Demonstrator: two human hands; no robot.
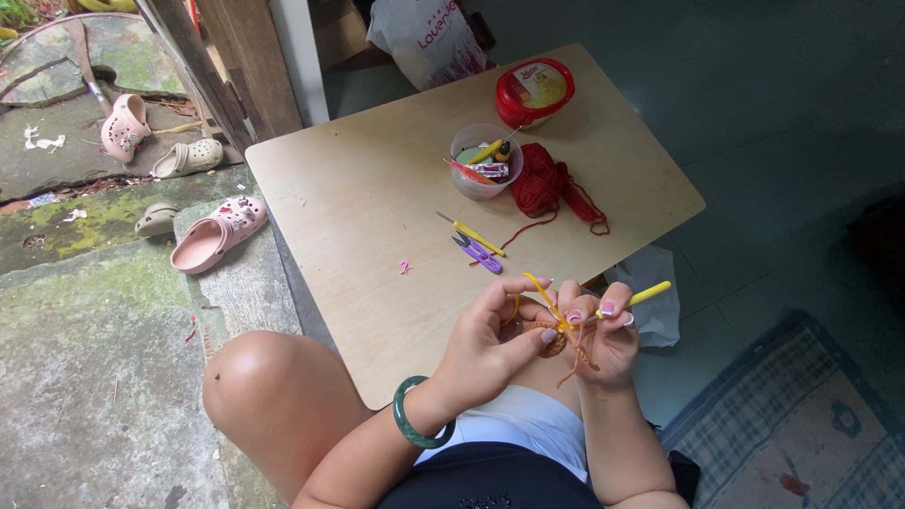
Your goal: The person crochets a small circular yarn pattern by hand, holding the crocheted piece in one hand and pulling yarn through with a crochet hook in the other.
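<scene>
My left hand [490, 344], with a green bangle on its wrist, pinches a small brown crocheted piece [554, 341] with orange yarn looped over the fingers. My right hand [603, 339] holds a yellow-handled crochet hook [641, 296] with its tip at the piece. Both hands work over the near edge of a low wooden table [377, 188], above my lap. Brown yarn tails hang below the piece.
On the table: a ball of red yarn [539, 184], a clear cup of tools [485, 162], a red lidded tub [534, 90], a second yellow hook [474, 234], purple snips [479, 254]. Pink and beige clogs [212, 236] lie on the stone step to the left. A rug [801, 424] lies at right.
</scene>
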